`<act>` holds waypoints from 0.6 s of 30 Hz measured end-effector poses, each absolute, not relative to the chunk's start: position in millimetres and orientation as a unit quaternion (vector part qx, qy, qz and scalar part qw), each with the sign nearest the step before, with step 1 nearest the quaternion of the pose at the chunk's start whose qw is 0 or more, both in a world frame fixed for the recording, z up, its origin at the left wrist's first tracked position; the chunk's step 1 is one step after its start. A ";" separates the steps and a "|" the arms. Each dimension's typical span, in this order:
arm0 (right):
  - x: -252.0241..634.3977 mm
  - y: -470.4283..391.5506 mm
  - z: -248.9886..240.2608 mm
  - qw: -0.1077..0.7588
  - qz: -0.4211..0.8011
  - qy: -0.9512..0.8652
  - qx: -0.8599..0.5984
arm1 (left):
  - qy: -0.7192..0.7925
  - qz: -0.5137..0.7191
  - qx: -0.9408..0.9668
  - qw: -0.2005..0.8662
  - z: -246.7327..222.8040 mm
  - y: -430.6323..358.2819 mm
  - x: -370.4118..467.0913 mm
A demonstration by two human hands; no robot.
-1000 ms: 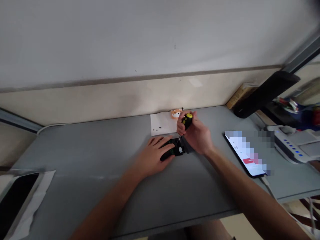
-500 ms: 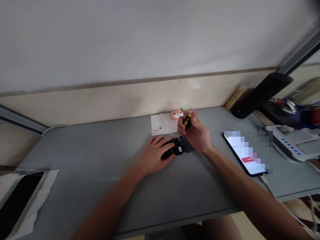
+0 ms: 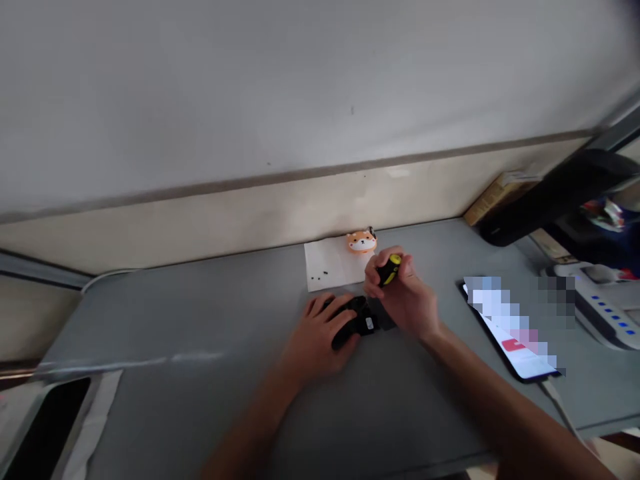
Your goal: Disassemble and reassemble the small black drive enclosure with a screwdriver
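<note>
My left hand is closed around a small black device lying on the grey table, its fingers over the top and the thumb along the near side. The device has an opened-up look and a small white label at its right end. Just right of and above it, my right hand grips a screwdriver by its black and yellow handle. The tip is too blurred and covered to make out. A dark flat piece lies partly under the right hand. Several tiny dark screws rest on white paper behind.
An orange and white dog-face figure sits on the paper. To the right lie a lit phone with a cable and a white power strip. A black cylinder leans at back right. Another dark phone-like slab is at left.
The view has shifted, so the tabletop sits lower. The screwdriver handle now tilts its yellow end more towards me. My left hand stays on the device.
</note>
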State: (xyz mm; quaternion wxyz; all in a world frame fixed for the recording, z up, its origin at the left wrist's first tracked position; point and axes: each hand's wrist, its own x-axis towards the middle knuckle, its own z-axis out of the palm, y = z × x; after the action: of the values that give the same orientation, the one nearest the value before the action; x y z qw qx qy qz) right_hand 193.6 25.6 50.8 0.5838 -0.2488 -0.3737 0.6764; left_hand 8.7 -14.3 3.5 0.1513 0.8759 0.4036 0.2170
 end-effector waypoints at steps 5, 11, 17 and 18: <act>192.7 25.7 48.7 0.587 0.673 -0.377 -0.246 | 0.402 0.222 0.875 0.153 2.6 -15.2 8.8; 196.1 24.1 51.9 0.567 0.653 -0.435 -0.252 | 0.404 0.205 0.881 0.136 5.1 -14.8 8.3; 197.7 25.5 54.6 0.567 0.652 -0.439 -0.246 | 0.392 0.211 0.888 0.115 3.9 -13.8 8.1; 196.7 24.6 54.7 0.569 0.649 -0.440 -0.248 | 0.393 0.212 0.888 0.113 3.4 -13.7 7.9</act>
State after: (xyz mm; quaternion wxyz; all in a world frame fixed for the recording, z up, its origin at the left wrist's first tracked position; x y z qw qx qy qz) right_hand 196.7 24.6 54.7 0.5690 -0.2477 -0.4397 0.6493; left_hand 7.9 -13.7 3.4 0.1126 0.8877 0.3927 0.2122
